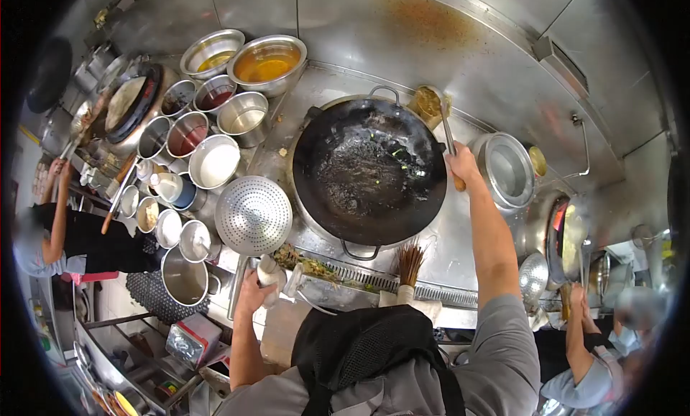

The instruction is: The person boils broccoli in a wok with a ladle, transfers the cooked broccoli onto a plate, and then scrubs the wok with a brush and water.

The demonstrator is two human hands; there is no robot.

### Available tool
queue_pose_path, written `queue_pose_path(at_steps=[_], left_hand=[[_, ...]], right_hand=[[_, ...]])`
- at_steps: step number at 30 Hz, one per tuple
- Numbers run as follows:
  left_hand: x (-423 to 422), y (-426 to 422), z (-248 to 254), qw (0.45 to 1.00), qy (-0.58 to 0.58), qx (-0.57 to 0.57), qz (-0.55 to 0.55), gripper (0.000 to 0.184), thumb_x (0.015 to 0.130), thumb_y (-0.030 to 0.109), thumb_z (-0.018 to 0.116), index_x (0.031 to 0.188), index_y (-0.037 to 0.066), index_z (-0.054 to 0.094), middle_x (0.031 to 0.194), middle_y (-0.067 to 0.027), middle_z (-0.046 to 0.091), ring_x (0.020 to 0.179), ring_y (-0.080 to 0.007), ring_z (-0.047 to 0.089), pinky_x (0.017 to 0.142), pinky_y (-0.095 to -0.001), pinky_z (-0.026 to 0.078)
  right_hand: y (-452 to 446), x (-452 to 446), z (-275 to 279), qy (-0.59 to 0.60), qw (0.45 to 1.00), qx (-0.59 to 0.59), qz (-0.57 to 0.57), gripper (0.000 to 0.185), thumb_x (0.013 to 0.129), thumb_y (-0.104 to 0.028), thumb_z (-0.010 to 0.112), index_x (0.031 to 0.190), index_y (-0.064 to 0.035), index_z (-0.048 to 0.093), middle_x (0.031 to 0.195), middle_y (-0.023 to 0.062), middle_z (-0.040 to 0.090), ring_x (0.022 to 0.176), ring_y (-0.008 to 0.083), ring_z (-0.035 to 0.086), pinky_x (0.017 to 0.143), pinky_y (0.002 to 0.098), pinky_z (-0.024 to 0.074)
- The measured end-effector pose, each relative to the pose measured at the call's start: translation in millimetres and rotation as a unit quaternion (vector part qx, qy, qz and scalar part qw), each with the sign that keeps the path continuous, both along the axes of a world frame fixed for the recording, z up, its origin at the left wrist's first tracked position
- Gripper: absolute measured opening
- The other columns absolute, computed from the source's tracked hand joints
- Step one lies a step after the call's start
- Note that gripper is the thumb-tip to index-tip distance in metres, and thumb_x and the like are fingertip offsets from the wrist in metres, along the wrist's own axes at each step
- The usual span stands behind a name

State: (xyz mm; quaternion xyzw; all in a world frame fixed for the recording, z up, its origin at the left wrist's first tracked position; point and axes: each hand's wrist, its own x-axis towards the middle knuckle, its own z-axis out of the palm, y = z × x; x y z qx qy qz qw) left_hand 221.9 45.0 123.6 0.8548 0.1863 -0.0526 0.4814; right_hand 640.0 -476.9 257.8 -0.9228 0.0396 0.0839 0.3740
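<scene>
A large black wok (pixel 369 173) with two side handles sits on the stove, holding dark liquid or residue and small green bits. To its right, my right hand (pixel 464 166) is closed on the handle of a ladle (pixel 446 125), whose head is at a yellowish container (pixel 429 103) behind the wok. My left hand (pixel 255 292), lower left of the wok, is closed around something white like a cloth or wrapped handle (pixel 269 272), just below a round perforated strainer (pixel 254 215).
Metal bowls with amber liquid (pixel 267 62) and several seasoning pots (pixel 214 161) stand at the left. A bamboo brush (pixel 409 266) is near the front edge, a metal pot (pixel 506 171) at the right. Co-workers' hands (pixel 577 299) show at the far right and far left.
</scene>
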Motion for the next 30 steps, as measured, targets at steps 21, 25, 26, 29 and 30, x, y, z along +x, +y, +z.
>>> queue_pose_path(at_steps=[21,25,26,29,30], left_hand=[[24.9,22.0,44.0,0.981,-0.072,0.06,-0.169,0.115,0.07,0.011,0.091,0.16,0.002,0.02,0.145,-0.0246,0.048,0.13,-0.0361,0.054,0.11,-0.0454,0.045],[57.2,-1.4,144.4,0.963,-0.212,0.158,-0.057,0.093,0.075,-0.004,0.081,0.156,0.004,0.036,0.143,-0.0208,0.051,0.129,-0.0369,0.054,0.108,-0.0464,0.044],[66.3,-12.4,167.2,0.961,-0.233,0.143,-0.037,0.089,0.076,-0.004,0.08,0.154,0.005,0.039,0.14,-0.0205,0.053,0.128,-0.036,0.055,0.106,-0.0463,0.046],[100.2,-43.3,189.6,0.956,-0.279,0.086,-0.037,0.079,0.079,-0.004,0.078,0.15,0.005,0.044,0.138,-0.0176,0.055,0.127,-0.0301,0.057,0.103,-0.042,0.05],[116.3,-57.1,194.5,0.956,-0.278,0.075,-0.062,0.073,0.081,-0.003,0.077,0.147,0.005,0.048,0.136,-0.0167,0.057,0.126,-0.0292,0.058,0.103,-0.0414,0.05]], right_hand=[[-124.9,-205.1,-18.6,-0.22,0.923,-0.175,-0.263,0.056,0.099,-0.016,0.059,0.151,-0.0049,0.041,0.104,0.0327,0.069,0.095,0.0495,0.068,0.082,0.0539,0.0532],[-167.4,-196.3,-41.0,-0.187,0.914,-0.227,-0.278,0.038,0.098,-0.016,0.057,0.131,0.0023,0.052,0.093,0.0316,0.07,0.083,0.0465,0.07,0.073,0.0542,0.0557],[-175.9,-185.2,-34.3,-0.203,0.91,-0.222,-0.286,0.038,0.098,-0.016,0.057,0.131,0.0023,0.052,0.093,0.0316,0.07,0.083,0.0465,0.07,0.073,0.0542,0.0557],[-189.4,-194.2,-29.9,-0.007,0.932,0.079,-0.353,0.023,0.099,-0.017,0.059,0.113,0.0005,0.058,0.078,0.0142,0.067,0.064,0.0242,0.067,0.056,0.0369,0.0563],[-193.9,-199.3,-21.3,-0.01,0.874,0.324,-0.363,0.014,0.099,-0.015,0.056,0.101,-0.0015,0.057,0.072,0.0082,0.06,0.059,0.0177,0.061,0.051,0.0319,0.0513]])
